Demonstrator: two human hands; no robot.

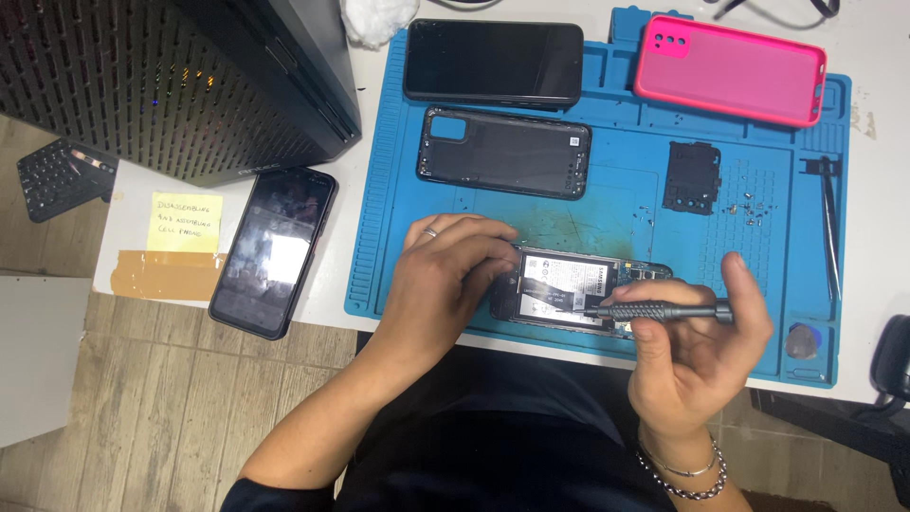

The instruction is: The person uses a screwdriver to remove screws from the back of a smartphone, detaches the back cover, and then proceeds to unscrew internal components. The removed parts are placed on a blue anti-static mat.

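Both your hands work the opened phone lying lengthwise along the blue mat's near edge: left hand steadies it, right hand clenches a screwdriver pointing left; a black back cover lies behind.

Bystanders around the blue mat
A pink phone case, a black phone, a dark back cover, tweezers; off the mat, another phone, a yellow note, a computer tower.

At lower centre of the frame, an opened phone on the blue mat is steadied by the left hand, while a grey screwdriver, tip on the phone, is gripped by the right hand.
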